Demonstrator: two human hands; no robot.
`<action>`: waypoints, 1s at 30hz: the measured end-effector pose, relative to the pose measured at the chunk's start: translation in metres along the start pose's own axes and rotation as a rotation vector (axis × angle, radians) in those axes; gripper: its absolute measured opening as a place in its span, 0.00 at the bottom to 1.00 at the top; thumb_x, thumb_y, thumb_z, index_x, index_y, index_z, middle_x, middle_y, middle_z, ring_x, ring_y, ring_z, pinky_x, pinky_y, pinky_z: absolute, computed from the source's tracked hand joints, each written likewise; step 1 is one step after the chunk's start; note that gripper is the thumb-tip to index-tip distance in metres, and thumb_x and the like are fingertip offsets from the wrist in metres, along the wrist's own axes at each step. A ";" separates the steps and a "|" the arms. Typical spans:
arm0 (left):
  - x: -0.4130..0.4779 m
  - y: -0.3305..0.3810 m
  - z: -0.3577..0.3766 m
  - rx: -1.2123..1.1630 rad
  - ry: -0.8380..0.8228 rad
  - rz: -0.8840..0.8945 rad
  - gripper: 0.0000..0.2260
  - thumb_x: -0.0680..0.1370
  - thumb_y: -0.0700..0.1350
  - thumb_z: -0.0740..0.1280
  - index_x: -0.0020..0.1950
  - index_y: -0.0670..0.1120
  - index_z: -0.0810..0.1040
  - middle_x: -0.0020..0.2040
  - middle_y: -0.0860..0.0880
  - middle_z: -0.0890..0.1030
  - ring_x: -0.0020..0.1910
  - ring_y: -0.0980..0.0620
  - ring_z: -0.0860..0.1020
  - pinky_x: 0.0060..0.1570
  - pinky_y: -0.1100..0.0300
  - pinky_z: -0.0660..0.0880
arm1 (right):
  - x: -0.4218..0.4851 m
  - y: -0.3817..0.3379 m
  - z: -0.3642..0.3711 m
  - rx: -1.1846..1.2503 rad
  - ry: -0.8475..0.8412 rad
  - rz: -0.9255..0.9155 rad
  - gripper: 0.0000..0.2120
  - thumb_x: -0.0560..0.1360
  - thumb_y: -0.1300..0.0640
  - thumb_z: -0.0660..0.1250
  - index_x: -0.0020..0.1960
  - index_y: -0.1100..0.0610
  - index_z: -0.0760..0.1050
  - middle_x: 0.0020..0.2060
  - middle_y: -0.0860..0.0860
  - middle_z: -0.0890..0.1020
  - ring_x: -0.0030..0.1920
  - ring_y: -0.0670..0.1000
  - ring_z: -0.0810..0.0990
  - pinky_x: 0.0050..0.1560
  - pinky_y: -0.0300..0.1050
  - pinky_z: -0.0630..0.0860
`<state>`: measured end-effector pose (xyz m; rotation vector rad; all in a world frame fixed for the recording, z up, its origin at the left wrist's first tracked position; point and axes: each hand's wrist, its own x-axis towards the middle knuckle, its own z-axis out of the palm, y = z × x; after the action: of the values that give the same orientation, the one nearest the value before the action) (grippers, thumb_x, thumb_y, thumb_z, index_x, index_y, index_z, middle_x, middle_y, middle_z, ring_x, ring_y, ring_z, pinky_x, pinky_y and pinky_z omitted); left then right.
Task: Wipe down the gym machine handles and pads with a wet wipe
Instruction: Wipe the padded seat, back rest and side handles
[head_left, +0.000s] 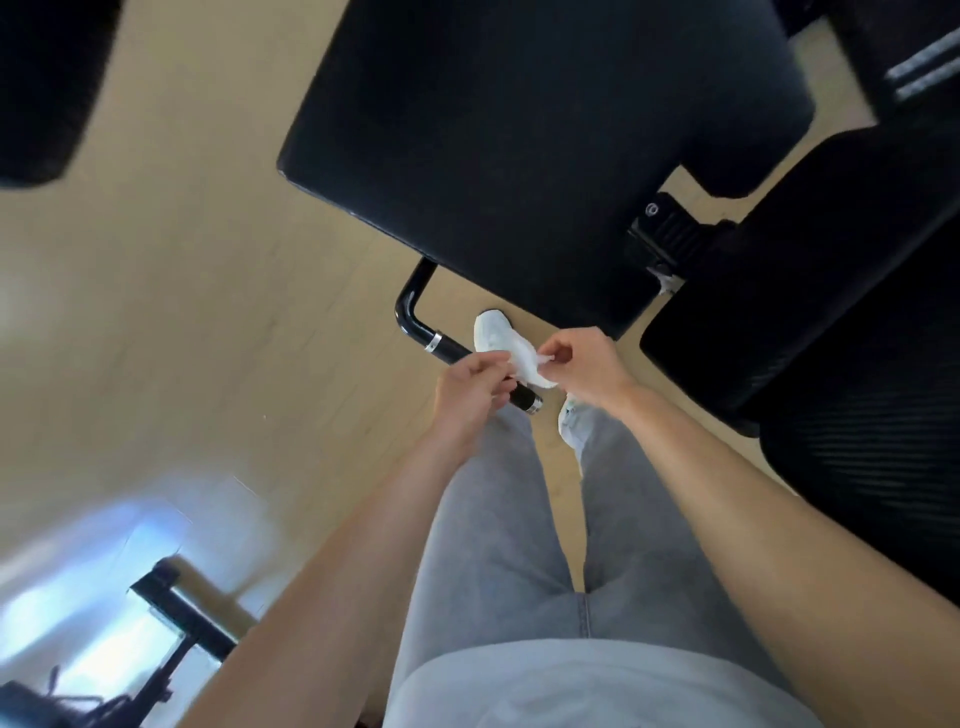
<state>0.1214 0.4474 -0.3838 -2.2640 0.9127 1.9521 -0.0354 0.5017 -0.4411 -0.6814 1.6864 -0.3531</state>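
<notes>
Person standing, grey shirt (597, 686) and grey trousers (498, 519) nearest, both bare forearms reaching forward and down.

Left hand (470, 389) and right hand (584, 366) meet close together over the handle. Both pinch a small white wipe (527, 364), each by one edge: left fingertips closed on its left side, right thumb and forefinger closed on its right side. Wipe hangs crumpled between them, held in the air just above or against the handle; cannot tell if it touches.

Handle (452, 353): black bar with chrome rings, running diagonally under the hands, its far end bending up beneath the seat pad. Near end cap shows just below the left hand.

White shoe (491, 330) on the floor just beyond the wipe; a second shoe (571, 421) partly hidden under the right wrist.

Beyond: large black seat pad (519, 145), slightly blurred. To the right, another black pad (831, 312) with ribbed texture. Pale wood floor (182, 312) all round. Dark frame (182, 613) at lower left, blurred.
</notes>
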 end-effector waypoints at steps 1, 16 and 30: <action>0.000 0.012 0.002 0.033 0.019 0.047 0.05 0.80 0.42 0.70 0.53 0.48 0.84 0.52 0.46 0.86 0.51 0.50 0.85 0.56 0.55 0.82 | -0.004 -0.005 -0.009 0.086 0.028 0.000 0.05 0.72 0.62 0.73 0.46 0.54 0.83 0.36 0.44 0.81 0.39 0.43 0.79 0.45 0.40 0.74; 0.049 0.196 0.108 0.254 -0.290 0.356 0.14 0.75 0.48 0.71 0.59 0.45 0.80 0.57 0.43 0.82 0.56 0.48 0.82 0.54 0.51 0.81 | 0.000 -0.071 -0.158 0.732 0.507 -0.146 0.06 0.79 0.63 0.69 0.52 0.55 0.81 0.46 0.52 0.85 0.48 0.52 0.85 0.46 0.47 0.83; 0.096 0.314 0.233 0.479 -0.186 0.802 0.05 0.79 0.47 0.71 0.51 0.47 0.81 0.47 0.50 0.81 0.48 0.52 0.81 0.41 0.60 0.81 | 0.087 -0.070 -0.287 0.592 1.015 -0.113 0.12 0.78 0.67 0.68 0.53 0.51 0.70 0.51 0.49 0.77 0.49 0.48 0.82 0.35 0.38 0.82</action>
<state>-0.2194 0.2353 -0.4110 -1.5266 2.2021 1.7917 -0.3037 0.3565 -0.4031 -0.1172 2.3001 -1.3854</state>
